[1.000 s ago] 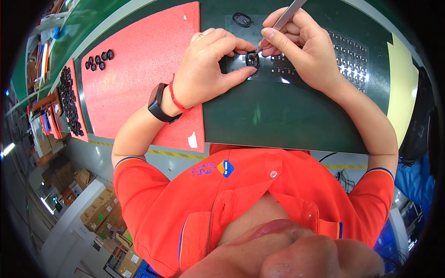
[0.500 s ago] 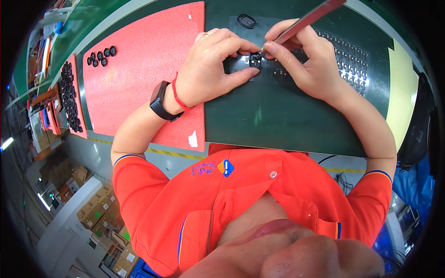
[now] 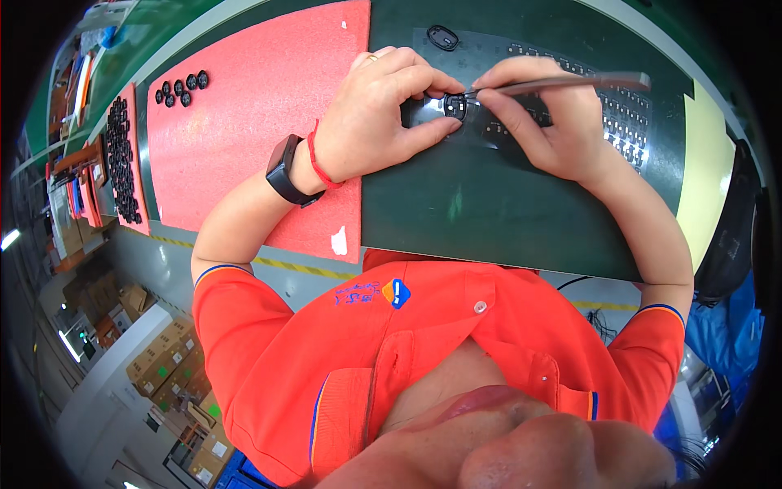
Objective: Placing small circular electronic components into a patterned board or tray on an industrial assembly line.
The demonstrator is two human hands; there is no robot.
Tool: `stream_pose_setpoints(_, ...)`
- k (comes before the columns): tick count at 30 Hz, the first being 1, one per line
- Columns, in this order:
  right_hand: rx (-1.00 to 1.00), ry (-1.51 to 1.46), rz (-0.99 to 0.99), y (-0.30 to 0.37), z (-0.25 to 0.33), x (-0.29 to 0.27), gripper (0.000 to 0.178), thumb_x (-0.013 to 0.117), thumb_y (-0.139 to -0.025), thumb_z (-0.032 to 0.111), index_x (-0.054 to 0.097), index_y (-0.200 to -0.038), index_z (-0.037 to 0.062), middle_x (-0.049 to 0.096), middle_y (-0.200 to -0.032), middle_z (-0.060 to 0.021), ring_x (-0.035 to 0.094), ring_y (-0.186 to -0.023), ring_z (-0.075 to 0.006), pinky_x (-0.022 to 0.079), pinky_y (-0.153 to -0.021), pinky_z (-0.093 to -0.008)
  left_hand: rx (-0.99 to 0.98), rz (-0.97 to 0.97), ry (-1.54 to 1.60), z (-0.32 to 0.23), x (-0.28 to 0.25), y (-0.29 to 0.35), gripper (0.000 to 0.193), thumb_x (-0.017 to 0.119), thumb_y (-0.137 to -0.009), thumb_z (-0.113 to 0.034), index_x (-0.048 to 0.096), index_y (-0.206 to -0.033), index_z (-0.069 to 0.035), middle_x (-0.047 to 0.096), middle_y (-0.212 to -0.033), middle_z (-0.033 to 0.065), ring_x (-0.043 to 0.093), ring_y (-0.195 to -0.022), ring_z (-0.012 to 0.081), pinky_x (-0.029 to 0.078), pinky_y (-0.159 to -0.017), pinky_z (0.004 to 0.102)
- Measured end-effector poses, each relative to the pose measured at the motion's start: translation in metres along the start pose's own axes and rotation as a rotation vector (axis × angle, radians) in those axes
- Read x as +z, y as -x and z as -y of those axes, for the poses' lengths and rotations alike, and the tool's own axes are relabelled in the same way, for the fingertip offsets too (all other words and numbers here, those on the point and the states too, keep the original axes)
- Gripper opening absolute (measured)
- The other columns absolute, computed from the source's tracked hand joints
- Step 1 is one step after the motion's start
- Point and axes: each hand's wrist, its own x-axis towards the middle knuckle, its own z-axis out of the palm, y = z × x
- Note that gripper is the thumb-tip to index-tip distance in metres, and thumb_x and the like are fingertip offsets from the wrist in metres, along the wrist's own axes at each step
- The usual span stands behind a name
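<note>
My left hand [image 3: 391, 110] pinches a small round black plastic part [image 3: 455, 107] between thumb and forefinger on the dark green tabletop. Pale marks or tiny pieces show inside the part. In my right hand [image 3: 558, 114] is a pair of metal tweezers [image 3: 570, 82], held nearly level, its tip at the part's upper right edge. Beneath the hands lies a clear plastic sheet [image 3: 582, 130] carrying rows of small metallic pieces. An oval black casing [image 3: 442, 37] rests beyond my fingers, apart from both hands.
A pink foam mat [image 3: 244, 147] covers the table's left, with several round black parts [image 3: 181, 87] on it. Farther left, another pink strip holds many black pieces [image 3: 122, 163]. At the right lie a pale yellow sheet [image 3: 705, 171] and a black bag [image 3: 733, 220].
The tweezers have tilted down from a steep slant to nearly level. My right hand has turned with them. My left hand still steadies the round part.
</note>
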Motion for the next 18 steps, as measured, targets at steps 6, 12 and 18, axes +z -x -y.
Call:
stream_pose_setpoints(6, 0.301, -0.182, -0.066, -0.0006, 0.0063, 0.0009, 0.013, 0.06, -0.09, 0.001, 0.056, -0.102, -0.0025, 0.066, -0.089, -0.0094, 0.069, -0.077, -0.0151, 0.054, -0.068, -0.0232, 0.022, 0.019, -0.025, -0.0028, -0.0022, -0.0001, 0.03, 0.077, -0.07, -0.013, 0.068, -0.099, -0.009, 0.059, -0.083, 0.0028, 0.056, -0.077, 0.0181, 0.042, -0.072, 0.0295)
stream_pose_setpoints(12, 0.289, -0.168, -0.049, -0.0004, 0.0044, 0.0013, 0.014, 0.06, -0.091, 0.002, 0.055, -0.104, -0.0018, 0.067, -0.088, -0.0093, 0.068, -0.076, -0.0146, 0.053, -0.068, -0.0229, 0.009, 0.03, -0.023, -0.0026, -0.0026, -0.0001, 0.029, 0.076, -0.071, -0.012, 0.068, -0.099, -0.01, 0.06, -0.085, 0.0028, 0.056, -0.077, 0.0187, 0.043, -0.074, 0.0294)
stream_pose_setpoints(18, 0.484, -0.419, -0.038, 0.0025, 0.0063, 0.0031, 0.016, 0.059, -0.093, 0.005, 0.054, -0.106, -0.0015, 0.067, -0.088, -0.0094, 0.066, -0.075, -0.0112, 0.052, -0.07, -0.0217, -0.039, 0.032, 0.057, -0.0009, -0.001, -0.0009, 0.029, 0.077, -0.071, -0.015, 0.068, -0.099, -0.014, 0.059, -0.083, 0.0005, 0.056, -0.08, 0.0183, 0.037, -0.075, 0.0321)
